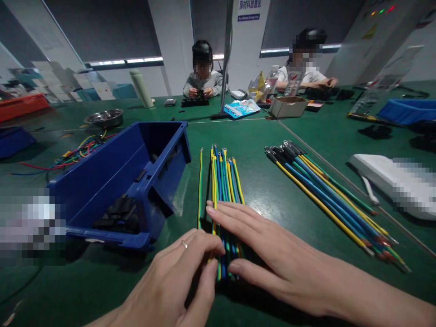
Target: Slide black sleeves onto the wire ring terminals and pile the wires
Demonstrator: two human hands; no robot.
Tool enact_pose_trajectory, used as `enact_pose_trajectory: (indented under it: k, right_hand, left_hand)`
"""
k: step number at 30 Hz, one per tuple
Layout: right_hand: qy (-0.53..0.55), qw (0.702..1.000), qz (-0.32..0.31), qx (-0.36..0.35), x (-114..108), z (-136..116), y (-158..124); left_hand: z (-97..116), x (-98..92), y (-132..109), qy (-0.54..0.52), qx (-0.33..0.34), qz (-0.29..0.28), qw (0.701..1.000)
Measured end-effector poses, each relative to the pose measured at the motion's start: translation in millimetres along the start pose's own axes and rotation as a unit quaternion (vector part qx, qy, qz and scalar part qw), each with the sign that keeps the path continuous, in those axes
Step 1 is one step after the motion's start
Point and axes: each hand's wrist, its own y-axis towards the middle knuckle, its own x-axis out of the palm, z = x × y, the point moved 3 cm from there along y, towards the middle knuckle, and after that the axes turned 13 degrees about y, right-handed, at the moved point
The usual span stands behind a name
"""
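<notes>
In the middle of the green table lies a row of short cables [224,175], blue and yellow-green, with metal terminals at their far ends. My right hand [262,250] rests flat across them, fingers stretched out and covering their middle. At the left edge of the row my left hand [184,268], with a ring on one finger, has its thumb and index finger curled together around a yellow-green cable [213,181]; the exact contact is partly hidden. One separate yellow-green cable [200,186] lies just left of the row, passing behind the left hand's knuckles.
A blue bin [102,168] with black parts stands at left, loose coloured wires [85,150] behind it. On the right lies a second cable bundle [320,190] with black-sleeved ends, beside a white device [391,181]. Two people sit across the table near a cardboard box [289,107].
</notes>
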Motion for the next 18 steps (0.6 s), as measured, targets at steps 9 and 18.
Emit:
enact_pose_trajectory:
  k: [9, 18]
  right_hand:
    - [0.062, 0.953, 0.282, 0.092, -27.3, 7.5, -7.0]
    - [0.107, 0.935, 0.233, 0.246, -31.9, 41.0, -8.2]
  left_hand:
    - [5.0, -0.6, -0.4, -0.017, 0.104, -0.089, 0.99]
    - [-25.3, 27.5, 2.2, -0.174, -0.19, -0.133, 0.957]
